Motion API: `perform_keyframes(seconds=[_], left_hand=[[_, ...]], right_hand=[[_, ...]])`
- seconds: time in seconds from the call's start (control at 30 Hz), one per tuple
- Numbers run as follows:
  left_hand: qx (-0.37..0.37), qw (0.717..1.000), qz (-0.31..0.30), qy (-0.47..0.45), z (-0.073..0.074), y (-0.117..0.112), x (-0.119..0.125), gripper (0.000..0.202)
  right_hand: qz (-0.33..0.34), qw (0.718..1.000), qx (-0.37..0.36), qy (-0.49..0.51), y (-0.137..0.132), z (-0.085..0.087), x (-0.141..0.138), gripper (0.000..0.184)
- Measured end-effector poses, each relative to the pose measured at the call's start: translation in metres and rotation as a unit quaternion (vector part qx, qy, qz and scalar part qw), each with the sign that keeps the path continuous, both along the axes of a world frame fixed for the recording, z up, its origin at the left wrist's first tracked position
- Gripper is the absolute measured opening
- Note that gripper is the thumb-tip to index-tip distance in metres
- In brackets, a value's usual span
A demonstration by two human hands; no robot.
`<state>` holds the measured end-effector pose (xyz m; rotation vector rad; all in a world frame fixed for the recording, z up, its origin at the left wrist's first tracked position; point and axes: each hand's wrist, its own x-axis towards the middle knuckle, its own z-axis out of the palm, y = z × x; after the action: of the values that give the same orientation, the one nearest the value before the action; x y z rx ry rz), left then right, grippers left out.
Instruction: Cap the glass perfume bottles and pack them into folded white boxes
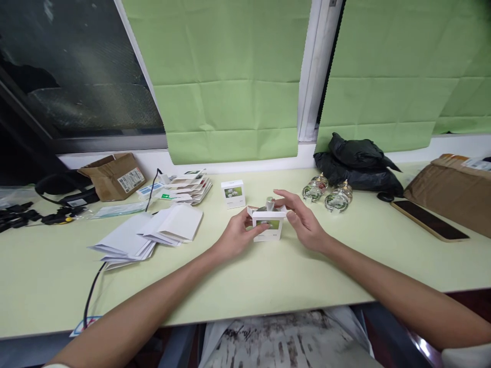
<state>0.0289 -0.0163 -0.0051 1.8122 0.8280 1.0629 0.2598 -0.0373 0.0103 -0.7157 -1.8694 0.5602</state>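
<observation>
White card forms the small open box (267, 235) standing upright on the pale yellow-green table (291, 286), near its middle, with a green picture on its front and its top flaps spread to the sides. From the open top rises a silvery cap (270, 204); whatever lies below it is mostly hidden by the box walls.

The left hand (238, 230) is closed around the left side of the box, its thumb laid across the front picture. The right hand (304, 222) is loosely open at the box's right side, thumb by the right flap and fingers stretched out behind; the view is too small to tell whether those fingertips touch the cap.

Just behind, to the left, stands a closed white box (233, 194) with a similar picture. Farther left lie folded white cartons (132, 235), and beyond them a pile of printed cartons (192, 188). To the right of the hands sit two shiny, clear ornate containers (338, 198), near a black plastic bag (360, 168). Farther right, a phone (429, 221) lies beside a brown parcel (454, 189). An open brown carton (113, 176) sits at far left, and green blinds (230, 82) hang behind the table.
</observation>
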Motion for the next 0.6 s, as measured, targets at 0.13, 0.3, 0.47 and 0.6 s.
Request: perform_keyframes(seconds=[0.13,0.3,0.47,0.6], left_hand=[[0.004,1.000,-0.013,0.002,0.0016,0.0003,-0.0011,0.034],[0.010,1.000,-0.025,0.007,0.0001,0.0018,-0.0025,0.033],[0.022,0.999,-0.024,0.009,-0.0021,0.0024,-0.0033,0.034],[0.027,0.999,-0.023,0.011,0.0002,0.0009,-0.0033,0.036]], right_hand=[[0.007,0.996,0.061,-0.059,0.0034,-0.0026,0.0008,0.061],[-0.025,0.993,0.085,-0.078,0.0068,-0.0038,-0.0017,0.042],[0.000,0.995,0.071,-0.070,0.0055,-0.0043,-0.0034,0.041],[0.012,0.995,0.062,-0.074,0.0033,-0.0027,-0.0047,0.036]])
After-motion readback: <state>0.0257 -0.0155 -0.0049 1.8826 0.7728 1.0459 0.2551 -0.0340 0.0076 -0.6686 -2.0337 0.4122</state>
